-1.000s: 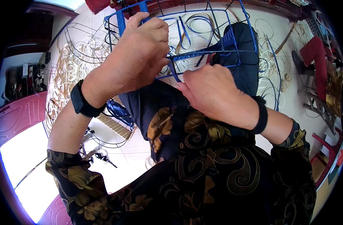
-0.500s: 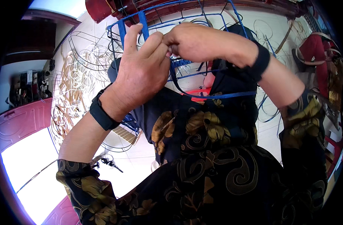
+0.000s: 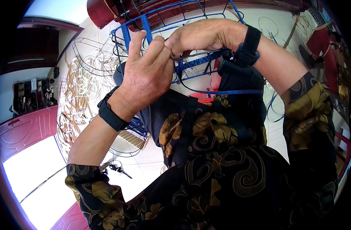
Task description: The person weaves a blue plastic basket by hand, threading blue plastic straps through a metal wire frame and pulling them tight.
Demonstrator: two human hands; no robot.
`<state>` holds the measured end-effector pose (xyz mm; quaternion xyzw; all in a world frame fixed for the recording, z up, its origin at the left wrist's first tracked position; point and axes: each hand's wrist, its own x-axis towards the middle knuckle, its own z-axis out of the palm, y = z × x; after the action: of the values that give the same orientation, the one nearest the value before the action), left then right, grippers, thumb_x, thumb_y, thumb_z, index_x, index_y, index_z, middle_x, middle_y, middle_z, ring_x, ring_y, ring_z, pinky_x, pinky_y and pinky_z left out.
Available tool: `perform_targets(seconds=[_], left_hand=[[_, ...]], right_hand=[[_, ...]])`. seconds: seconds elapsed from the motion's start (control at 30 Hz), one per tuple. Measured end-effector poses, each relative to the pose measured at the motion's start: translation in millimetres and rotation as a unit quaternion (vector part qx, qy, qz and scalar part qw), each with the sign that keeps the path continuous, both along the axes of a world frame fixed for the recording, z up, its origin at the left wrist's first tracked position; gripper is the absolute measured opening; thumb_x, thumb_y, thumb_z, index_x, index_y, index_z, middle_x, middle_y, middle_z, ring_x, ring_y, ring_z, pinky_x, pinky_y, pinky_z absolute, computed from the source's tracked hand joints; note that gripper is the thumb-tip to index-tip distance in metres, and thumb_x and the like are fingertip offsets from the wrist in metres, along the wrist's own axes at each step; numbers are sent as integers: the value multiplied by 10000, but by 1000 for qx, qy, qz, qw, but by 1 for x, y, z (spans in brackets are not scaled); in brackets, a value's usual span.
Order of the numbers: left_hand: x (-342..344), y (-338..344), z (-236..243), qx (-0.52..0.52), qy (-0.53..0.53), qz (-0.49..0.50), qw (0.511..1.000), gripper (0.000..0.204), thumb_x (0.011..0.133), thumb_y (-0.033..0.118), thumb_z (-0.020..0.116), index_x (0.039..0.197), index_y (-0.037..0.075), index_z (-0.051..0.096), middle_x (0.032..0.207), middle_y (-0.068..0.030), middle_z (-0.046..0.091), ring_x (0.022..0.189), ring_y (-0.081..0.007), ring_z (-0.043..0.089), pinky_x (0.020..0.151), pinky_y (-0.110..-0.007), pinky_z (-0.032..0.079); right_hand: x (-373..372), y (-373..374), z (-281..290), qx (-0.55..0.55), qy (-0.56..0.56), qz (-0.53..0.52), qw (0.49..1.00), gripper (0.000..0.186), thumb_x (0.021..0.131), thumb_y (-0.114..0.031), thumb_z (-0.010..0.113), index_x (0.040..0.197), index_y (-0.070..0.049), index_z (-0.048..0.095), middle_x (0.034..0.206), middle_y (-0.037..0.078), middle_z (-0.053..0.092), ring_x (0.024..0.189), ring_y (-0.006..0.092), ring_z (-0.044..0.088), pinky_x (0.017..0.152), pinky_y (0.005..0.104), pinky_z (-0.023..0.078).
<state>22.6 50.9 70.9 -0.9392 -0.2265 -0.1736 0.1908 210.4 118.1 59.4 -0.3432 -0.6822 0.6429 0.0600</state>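
A wire basket frame (image 3: 167, 27), partly wrapped in blue strip, stands before my lap. My left hand (image 3: 146, 78) is closed at its near side, index finger raised beside a blue band (image 3: 146, 30); its other fingertips are hidden behind the hand. Against its knuckles my right hand (image 3: 200, 35) pinches, wrist bent sharply; the pinch itself is mostly covered. From just below both hands a loose blue strip (image 3: 229, 92) hangs in a curve and runs right across my lap. A blue-wrapped bar (image 3: 200, 60) shows under my right hand.
Pale and tan strips (image 3: 81, 78) lie tangled on the floor at left, with thin wire frames among them. Dark red wooden furniture (image 3: 100, 13) stands behind the basket frame. Something red (image 3: 201, 96) shows between my legs. A black object (image 3: 120, 171) lies at lower left.
My right wrist has turned and risen, and its forearm has swung upward. My left hand keeps nearly the same place and grip. More of the blue-wrapped bar shows below the hands.
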Motion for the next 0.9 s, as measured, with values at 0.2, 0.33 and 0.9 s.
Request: perform_targets(seconds=[0.2,0.33,0.9], left_hand=[[-1,-1,-1,2,2,12,1000,135,677,51,648,772,-41,674,899,-131,583,1014,-296,563,997,-562,396],[-1,-2,-4,23,-20,18,999,125,673,50,649,759,-40,665,905,-143,590,1025,-308,571,980,-560,411],[-16,0,10,-196,-121,95,968,190,728,79,787,905,46,727,1271,-158,605,1325,-384,465,1064,-519,369]], right_hand=[[-2,-1,0,3,-9,-29,1000,151,872,-149,581,784,-97,692,715,-44,532,662,109,439,685,292,377],[-1,7,-6,3,12,-13,1000,131,867,-180,635,794,-93,699,716,-47,538,674,106,454,714,306,387],[12,-4,12,353,-21,-10,935,191,859,-194,726,859,-18,653,747,105,630,691,248,576,663,415,425]])
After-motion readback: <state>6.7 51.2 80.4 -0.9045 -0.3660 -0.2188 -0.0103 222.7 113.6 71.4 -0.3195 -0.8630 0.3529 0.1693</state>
